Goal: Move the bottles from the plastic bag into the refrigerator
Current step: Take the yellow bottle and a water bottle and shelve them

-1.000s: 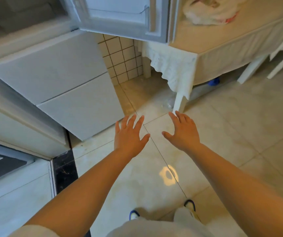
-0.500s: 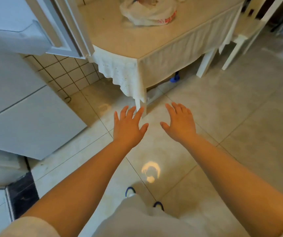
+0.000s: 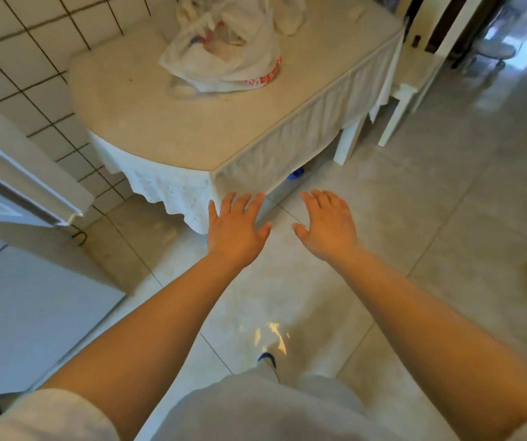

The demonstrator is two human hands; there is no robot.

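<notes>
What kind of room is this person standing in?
Most likely a home kitchen or dining corner: a white refrigerator with its door open stands by a tiled wall, and a cloth-covered table holds a plastic bag of groceries.

Both bare arms reach forward, hands empty.

The left hand (image 3: 236, 229) and right hand (image 3: 327, 227) hover side by side, palms down, fingers straight and slightly spread, thumbs pointing toward each other. Neither grip holds anything. Pale short sleeves cover the upper arms.
</notes>
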